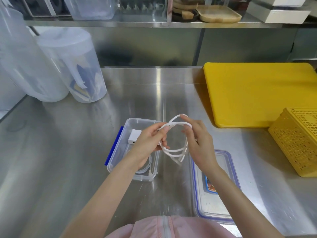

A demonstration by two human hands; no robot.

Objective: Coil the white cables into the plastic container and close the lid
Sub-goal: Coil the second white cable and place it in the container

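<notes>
Left hand (151, 143) pinches cable (173, 150) loops, right hand (199, 143) pinches top; keep loops even w/ steady tension, then lower into box (132, 121).

Two hands (left (148, 141), right (199, 143)), two white cables: one looped (175, 150), one boxed (145, 166). One clear container (118, 152), one lid (230, 170), one white adapter (134, 138), one yellow board (257, 93), one yellow basket (298, 141), two lidded jugs (75, 66).

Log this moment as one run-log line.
step: coiling | hands: left hand and right hand hold white cable | container: open | lid: off
</notes>
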